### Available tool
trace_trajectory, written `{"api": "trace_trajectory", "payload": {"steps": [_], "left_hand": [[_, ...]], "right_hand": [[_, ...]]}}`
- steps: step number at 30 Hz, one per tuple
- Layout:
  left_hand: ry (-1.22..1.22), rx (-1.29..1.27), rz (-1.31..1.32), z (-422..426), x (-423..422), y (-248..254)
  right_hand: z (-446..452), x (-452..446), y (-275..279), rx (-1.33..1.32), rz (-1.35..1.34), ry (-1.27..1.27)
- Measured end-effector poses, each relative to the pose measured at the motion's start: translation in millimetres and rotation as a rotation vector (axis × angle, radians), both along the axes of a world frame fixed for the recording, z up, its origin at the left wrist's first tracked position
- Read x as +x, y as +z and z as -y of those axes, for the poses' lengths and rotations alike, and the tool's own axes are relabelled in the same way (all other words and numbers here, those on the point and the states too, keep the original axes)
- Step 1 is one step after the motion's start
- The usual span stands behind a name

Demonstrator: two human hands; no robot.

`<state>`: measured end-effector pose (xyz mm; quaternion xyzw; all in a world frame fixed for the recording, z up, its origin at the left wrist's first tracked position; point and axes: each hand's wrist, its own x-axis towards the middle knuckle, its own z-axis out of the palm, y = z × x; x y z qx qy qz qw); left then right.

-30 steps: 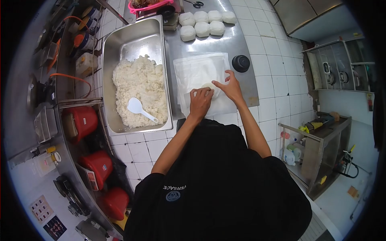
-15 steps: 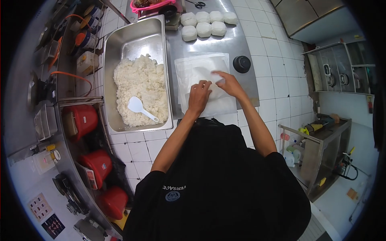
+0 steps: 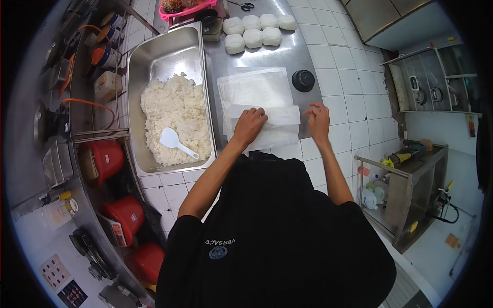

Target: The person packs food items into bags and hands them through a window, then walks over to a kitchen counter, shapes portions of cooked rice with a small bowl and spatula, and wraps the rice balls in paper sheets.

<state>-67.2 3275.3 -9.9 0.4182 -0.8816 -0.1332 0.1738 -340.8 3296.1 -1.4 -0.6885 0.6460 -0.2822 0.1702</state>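
Fingers of the left hand (image 3: 249,126) curl on a folded white paper sheet (image 3: 283,116), pinch unclear, near the silver metal tabletop (image 3: 267,58) front; the right hand (image 3: 319,123), loosely spread, hovers by its bare right edge.

- White square tiles with dark, worn joints cover the floor (image 3: 349,105).
- A metal table (image 3: 277,56) stands on it, its top catching bright glare.
- Along the left runs a long metal counter (image 3: 88,208).
- At right, a metal cabinet (image 3: 403,197) stands near a pale wall (image 3: 436,128).
- Lower left, printed sheets (image 3: 55,271) lie flat against a pale surface, possibly another wall; the lens warps that edge.
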Motion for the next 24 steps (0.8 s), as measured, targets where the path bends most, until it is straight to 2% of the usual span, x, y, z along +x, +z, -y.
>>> {"api": "trace_trajectory", "payload": {"steps": [1, 3, 5, 7, 9, 11, 12, 15, 17, 19, 21, 22, 23, 24], "left_hand": [[0.0, 0.002, 0.0, -2.1, -1.2, 1.5], [0.01, 0.056, 0.08, -10.5, -3.0, 6.0], [0.039, 0.1, 0.072, -18.4, -6.4, 9.4], [0.079, 0.139, 0.061, -26.0, -5.7, 10.4], [0.138, 0.128, -0.103, -34.1, -1.6, 6.2], [0.209, 0.173, -0.17, -39.1, 0.7, -1.5], [0.277, 0.21, -0.24, -40.5, 0.8, -4.1], [0.387, 0.35, -0.199, -35.5, 5.7, -11.0], [0.381, 0.296, -0.152, -29.5, 13.2, -18.8], [0.365, 0.243, -0.111, -18.8, 16.0, -20.7], [0.354, 0.423, 0.036, -0.8, 18.2, -17.1], [0.353, 0.418, 0.034, 9.6, 16.7, -17.4], [0.355, 0.473, 0.141, 19.5, 14.2, -17.8], [0.355, 0.526, 0.249, 28.2, 11.0, -16.4]], "right_hand": [[-5.9, 12.0, 9.2, -0.054, 0.052, -0.103], [-22.1, 54.2, 30.0, -0.132, 0.136, 0.098], [-32.2, 83.7, 22.1, -0.185, -0.027, 0.299], [-38.6, 86.3, 6.1, -0.148, -0.114, 0.315], [-39.7, 82.7, -4.5, -0.078, -0.17, 0.283], [-39.0, 82.4, -13.0, -0.116, -0.185, 0.275], [-35.7, 81.6, -18.8, -0.06, -0.183, 0.262], [-19.8, 73.9, -27.6, 0.009, -0.184, 0.272], [-12.9, 68.7, -30.2, 0.038, -0.18, 0.294], [-1.9, 60.0, -28.6, 0.163, -0.007, 0.274], [19.8, 52.3, -29.1, 0.253, 0.059, 0.264], [31.8, 47.7, -27.2, 0.422, 0.111, 0.299], [41.0, 44.8, -25.8, 0.592, 0.164, 0.332], [49.3, 44.7, -26.1, 0.587, 0.162, 0.329]]}}
